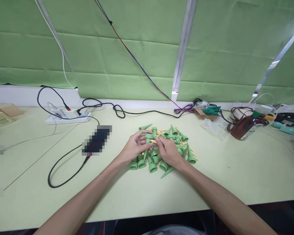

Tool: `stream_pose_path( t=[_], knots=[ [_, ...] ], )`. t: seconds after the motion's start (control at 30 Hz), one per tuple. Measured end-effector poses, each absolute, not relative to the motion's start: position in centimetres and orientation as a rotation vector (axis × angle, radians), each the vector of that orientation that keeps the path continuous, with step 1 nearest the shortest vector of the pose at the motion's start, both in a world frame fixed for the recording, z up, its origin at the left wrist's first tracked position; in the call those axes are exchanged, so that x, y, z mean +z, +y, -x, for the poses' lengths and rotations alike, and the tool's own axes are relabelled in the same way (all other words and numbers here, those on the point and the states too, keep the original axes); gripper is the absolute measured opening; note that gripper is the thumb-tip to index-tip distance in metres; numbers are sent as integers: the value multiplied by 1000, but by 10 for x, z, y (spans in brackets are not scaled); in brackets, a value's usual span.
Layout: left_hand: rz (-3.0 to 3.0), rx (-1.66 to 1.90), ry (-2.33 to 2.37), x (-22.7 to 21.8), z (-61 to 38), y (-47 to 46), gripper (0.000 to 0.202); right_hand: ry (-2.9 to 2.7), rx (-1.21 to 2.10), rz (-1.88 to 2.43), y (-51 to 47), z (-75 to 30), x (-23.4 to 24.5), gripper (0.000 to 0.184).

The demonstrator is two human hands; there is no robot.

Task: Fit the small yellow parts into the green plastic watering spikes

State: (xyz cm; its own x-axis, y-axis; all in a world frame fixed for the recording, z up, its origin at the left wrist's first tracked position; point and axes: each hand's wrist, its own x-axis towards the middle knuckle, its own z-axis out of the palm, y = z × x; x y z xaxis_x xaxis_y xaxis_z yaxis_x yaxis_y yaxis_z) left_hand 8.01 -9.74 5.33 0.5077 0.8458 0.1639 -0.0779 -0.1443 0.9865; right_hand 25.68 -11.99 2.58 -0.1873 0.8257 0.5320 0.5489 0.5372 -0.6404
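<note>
Green fabric panels divided by pale strips stand behind a light tabletop; along its back edge, a black cable runs from a white power strip. Toward the right rear, an open cardboard box holds a crumpled dark green item with clear plastic beside it; nearby a reddish-brown bottle with a green cap leans over at a slant, and whether liquid is inside I cannot tell. At the centre of the tabletop lies a loose heap of green cone-shaped parts, some with hollow round ends facing forward, mixed with slim yellow pieces; both forearms reach in from the near edge, converging over it. Above the heap, the left hand has its fingers loosely curved and its thumb extended toward the other hand; whether it grips anything is unclear; the right hand, fingers curled inward, pinches a small yellow piece between thumb and forefinger, with almost no gap.
</note>
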Motion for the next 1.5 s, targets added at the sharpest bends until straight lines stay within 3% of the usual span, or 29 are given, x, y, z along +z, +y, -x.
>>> stream_pose_path(
  t=[0.67,0.97,1.5],
  knots=[
    [-1518,886,675,52,-79,-96,44,-1826,422,1158,-121,-255,28,40],
    [-1458,916,700,55,-79,-98,44,-1772,558,1049,-128,-254,36,16],
    [-1525,905,720,55,-79,-98,44,-1802,512,1091,-127,-255,34,19]
  ],
)
